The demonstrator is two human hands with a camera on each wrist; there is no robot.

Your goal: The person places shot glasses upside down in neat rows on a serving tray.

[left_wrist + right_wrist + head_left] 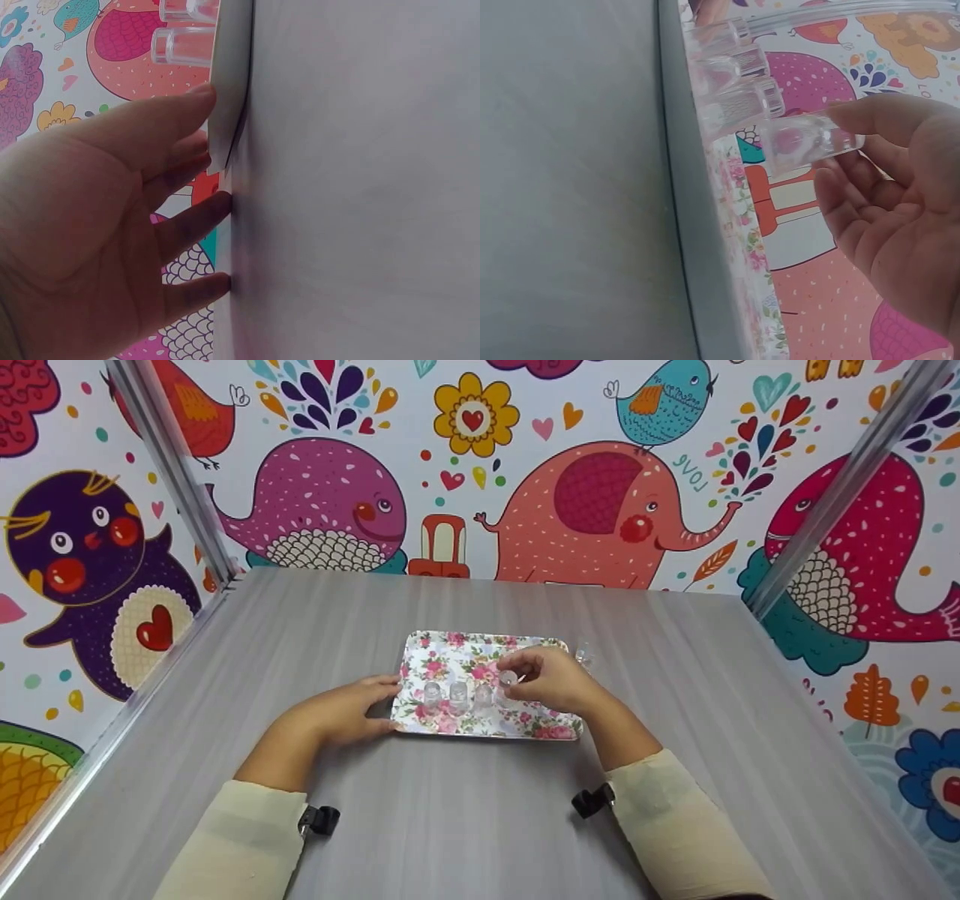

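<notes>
A floral tray (525, 725) with pink roses lies on the table. Standing on it in a row are three small clear plastic bottles, the left one (432, 695), the middle one (458, 695) and the right one (484, 697), with ribbed tops. My right hand (553, 679) pinches another clear bottle (802, 142) by its narrower top, between thumb and fingers, raised off the tray just right of the row. My left hand (349, 711) rests at the tray's left edge; its thumb (176, 120) touches the rim, and the lower fingers, extended, touch the table.
Beyond the tray's right edge stands another clear object (584, 653), partly behind my right hand. The grey table (450, 817) runs back to walls (540, 405) printed with cartoon animals, with metal posts (176, 472) at the corners.
</notes>
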